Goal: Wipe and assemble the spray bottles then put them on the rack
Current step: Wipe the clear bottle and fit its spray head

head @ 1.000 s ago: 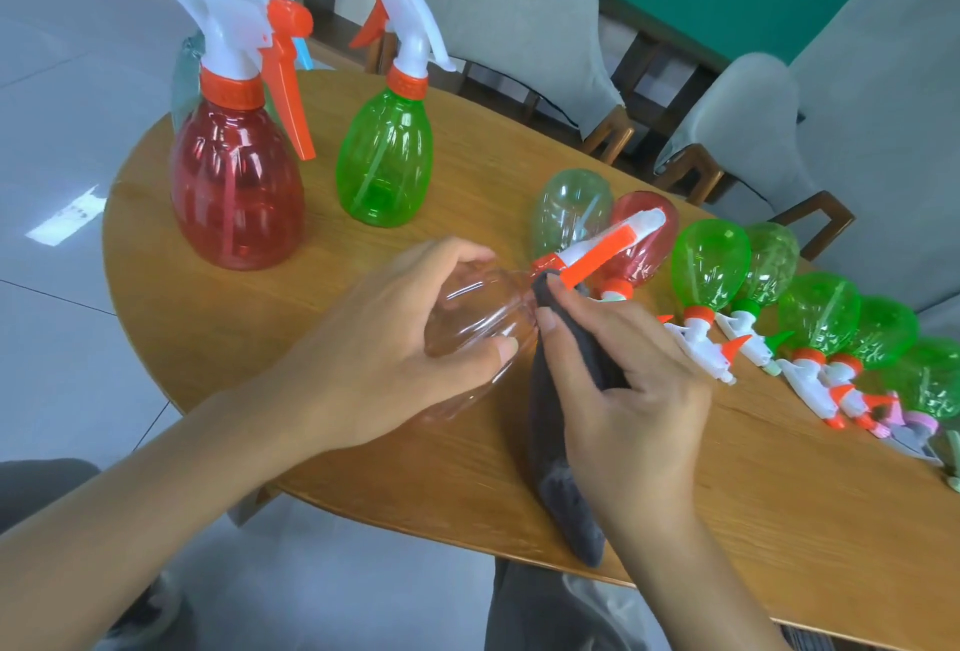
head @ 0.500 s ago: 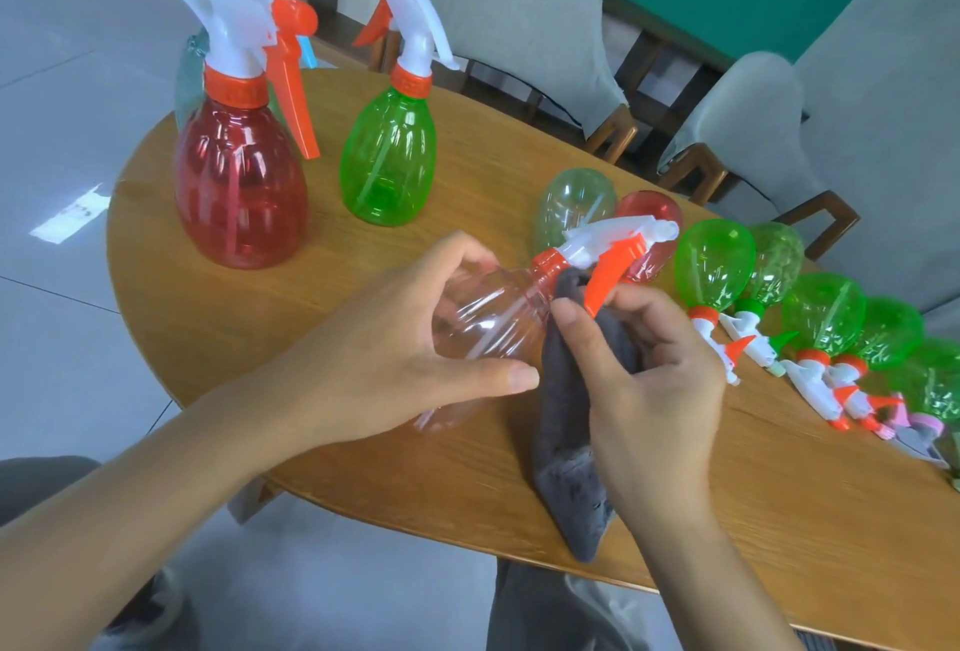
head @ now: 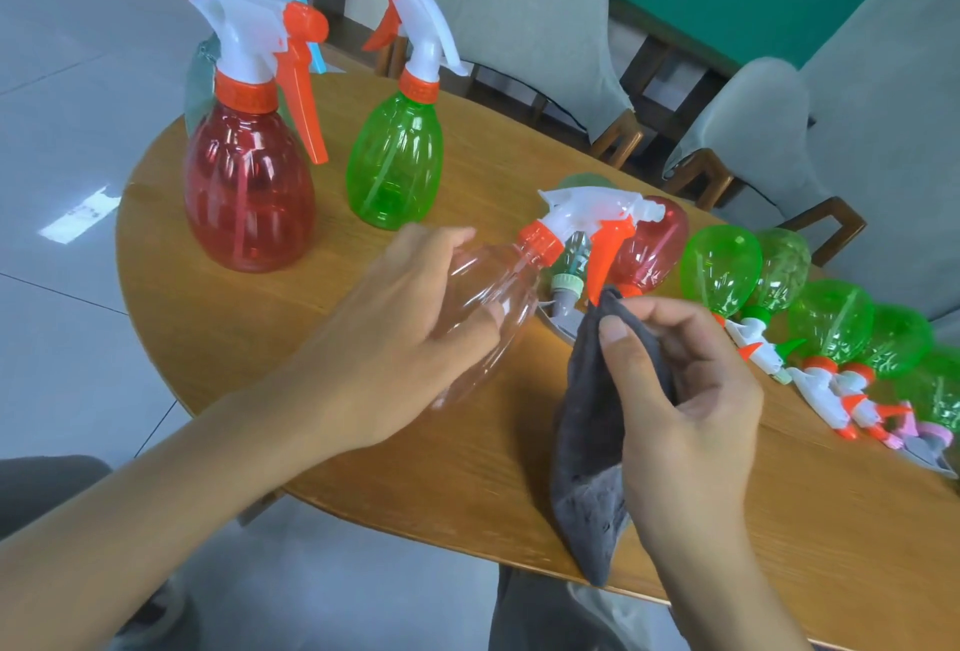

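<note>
Clear spray bottle (head: 483, 307), gripped by left hand (head: 400, 333); right hand (head: 685, 401) pinches grey cloth (head: 592, 432) (3 stand far-left, many lie unwiped).

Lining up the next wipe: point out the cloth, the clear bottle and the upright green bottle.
cloth (head: 587, 421), head view, middle of the fabric
clear bottle (head: 498, 297), head view, shoulder of the body
green bottle (head: 395, 161), head view, middle of the body
</note>
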### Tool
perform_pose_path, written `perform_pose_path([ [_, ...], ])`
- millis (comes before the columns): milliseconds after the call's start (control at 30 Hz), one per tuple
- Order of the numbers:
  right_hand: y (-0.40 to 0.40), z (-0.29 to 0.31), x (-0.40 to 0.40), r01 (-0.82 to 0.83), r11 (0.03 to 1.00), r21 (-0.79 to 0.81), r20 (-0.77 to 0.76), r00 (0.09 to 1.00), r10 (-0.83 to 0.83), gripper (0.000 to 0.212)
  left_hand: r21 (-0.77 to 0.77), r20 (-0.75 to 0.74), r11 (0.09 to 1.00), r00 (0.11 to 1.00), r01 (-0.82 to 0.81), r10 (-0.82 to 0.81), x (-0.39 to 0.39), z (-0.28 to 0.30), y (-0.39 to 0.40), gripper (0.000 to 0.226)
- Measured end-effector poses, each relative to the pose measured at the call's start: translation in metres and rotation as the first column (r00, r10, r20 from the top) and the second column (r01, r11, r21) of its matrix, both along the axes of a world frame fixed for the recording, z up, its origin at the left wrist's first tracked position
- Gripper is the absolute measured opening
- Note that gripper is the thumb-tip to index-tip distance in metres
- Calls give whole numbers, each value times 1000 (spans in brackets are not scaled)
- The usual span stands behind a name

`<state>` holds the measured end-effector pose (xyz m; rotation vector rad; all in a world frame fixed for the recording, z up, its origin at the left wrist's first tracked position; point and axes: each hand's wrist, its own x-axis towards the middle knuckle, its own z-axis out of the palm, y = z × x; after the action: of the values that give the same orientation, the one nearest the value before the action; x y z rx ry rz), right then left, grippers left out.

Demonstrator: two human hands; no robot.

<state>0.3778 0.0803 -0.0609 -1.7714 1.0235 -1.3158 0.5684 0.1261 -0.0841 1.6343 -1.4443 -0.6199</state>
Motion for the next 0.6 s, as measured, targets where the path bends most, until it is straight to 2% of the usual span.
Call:
perform_pose_path([
  [100,3,2,-1,7,1000,-12,21,1000,-7,2,-15,-8,1000,1000,-17,17,1,-2,-3,74],
  [233,8,3,-2,26,999,-26,1,1000,-26,3,-52,-54,997,997,-55,53,0,-2,-1,56],
  [367,4,6,-2,53,997,-49,-41,998,-55,5,-94,-86,995,996,-41,33,0,-4,-1,56],
  [467,-1,13,3,79,994,-74,-95,992,-86,15,-86,-47,996,999,-30,26,-1,-7,-2,63],
  [600,-10,21,15,65,997,-37,-208,976,-71,9,-129,25,992,1000,-10,14,-3,-13,-3,63],
])
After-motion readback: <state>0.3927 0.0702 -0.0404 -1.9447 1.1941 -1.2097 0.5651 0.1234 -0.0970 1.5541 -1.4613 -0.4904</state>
